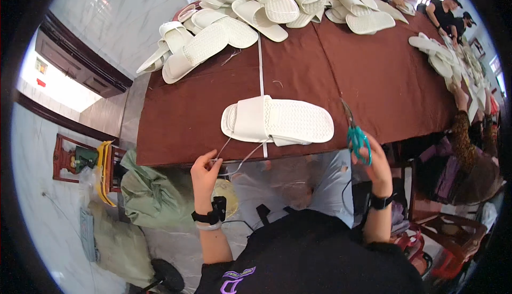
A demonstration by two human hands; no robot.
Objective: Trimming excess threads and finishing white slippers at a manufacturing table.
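Note:
A cream slipper [301,120] lies sideways at the near edge of the brown-covered table, its strap toward the left. Thin white thread [246,159] runs from the slipper's near side and loops down past the table edge. My left hand [205,172] has thumb and fingers pinched together on this thread, just left of the slipper. Over to the right, my right hand [377,161] grips the teal-handled scissors [358,138]. Their blades point away from me, to the right of the slipper, and look nearly together.
Many cream slippers [261,19] are heaped along the table's far side. A pale strip [261,67] crosses the brown cloth [384,91]. Other people work at the far right beside another slipper pile [440,54]. A green sack [152,192] sits on the floor at left.

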